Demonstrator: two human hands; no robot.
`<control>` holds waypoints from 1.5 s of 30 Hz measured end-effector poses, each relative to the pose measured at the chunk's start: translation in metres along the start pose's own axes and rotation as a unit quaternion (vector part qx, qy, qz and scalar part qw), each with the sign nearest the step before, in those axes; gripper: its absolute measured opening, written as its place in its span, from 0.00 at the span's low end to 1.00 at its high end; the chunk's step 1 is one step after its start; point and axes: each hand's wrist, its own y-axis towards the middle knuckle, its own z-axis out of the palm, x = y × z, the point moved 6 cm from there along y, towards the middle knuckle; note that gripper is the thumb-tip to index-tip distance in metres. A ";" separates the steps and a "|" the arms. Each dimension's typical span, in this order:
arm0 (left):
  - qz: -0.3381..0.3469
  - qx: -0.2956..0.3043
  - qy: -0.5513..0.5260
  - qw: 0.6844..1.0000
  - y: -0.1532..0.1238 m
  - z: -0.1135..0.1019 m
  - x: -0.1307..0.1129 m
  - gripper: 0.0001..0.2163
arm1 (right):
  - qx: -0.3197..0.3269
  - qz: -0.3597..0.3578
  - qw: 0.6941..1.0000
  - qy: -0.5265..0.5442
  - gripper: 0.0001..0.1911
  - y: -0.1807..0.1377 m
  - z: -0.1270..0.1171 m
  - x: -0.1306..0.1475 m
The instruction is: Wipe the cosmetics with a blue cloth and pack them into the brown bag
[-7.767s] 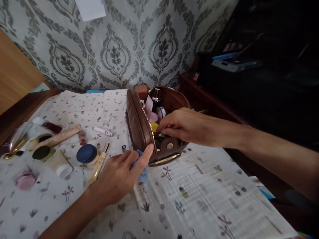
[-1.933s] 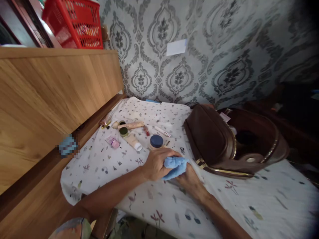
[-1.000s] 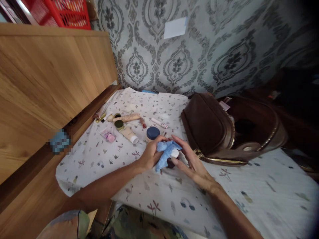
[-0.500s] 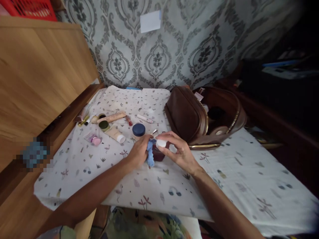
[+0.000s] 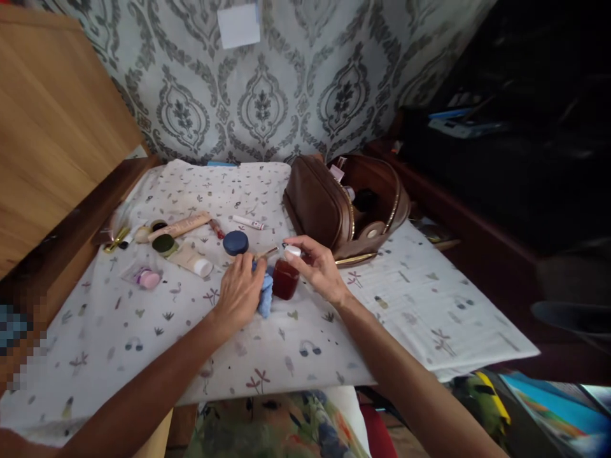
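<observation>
My right hand (image 5: 317,267) pinches the white cap of a bottle of dark red liquid (image 5: 285,280) over the middle of the cloth. Just left of the bottle, my left hand (image 5: 242,286) has its fingers closed on a light blue cloth (image 5: 266,298), which hangs beside the bottle. A jar with a dark blue lid (image 5: 235,242) sits right behind my left hand. Close to the fingertips is a thin metallic-ended item (image 5: 270,252), partly hidden.
An unzipped brown cosmetic bag (image 5: 317,203) stands at back right, with items inside. Spread to the left are a peach tube (image 5: 184,224), a beige tube with a white cap (image 5: 191,259), a dark green round lid (image 5: 164,244), a pink-capped item (image 5: 149,278) and a white pen-like tube (image 5: 247,222).
The view has swung to the right. My left hand and the blue cloth have come away from the bottle's side, so more of the red bottle shows. My right hand stays at its cap.
</observation>
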 end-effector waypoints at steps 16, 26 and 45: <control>0.062 -0.271 -0.321 0.905 -0.017 -0.038 -0.008 0.16 | 0.061 -0.083 0.995 -0.009 0.25 -0.007 0.009 0.019; 0.192 -0.151 -0.294 0.924 -0.012 -0.027 -0.025 0.23 | 0.039 -0.078 0.996 0.033 0.25 -0.003 0.005 0.013; 0.250 -0.016 -0.282 0.926 -0.007 -0.012 -0.028 0.19 | 0.000 -0.027 0.995 0.101 0.26 0.002 0.001 -0.004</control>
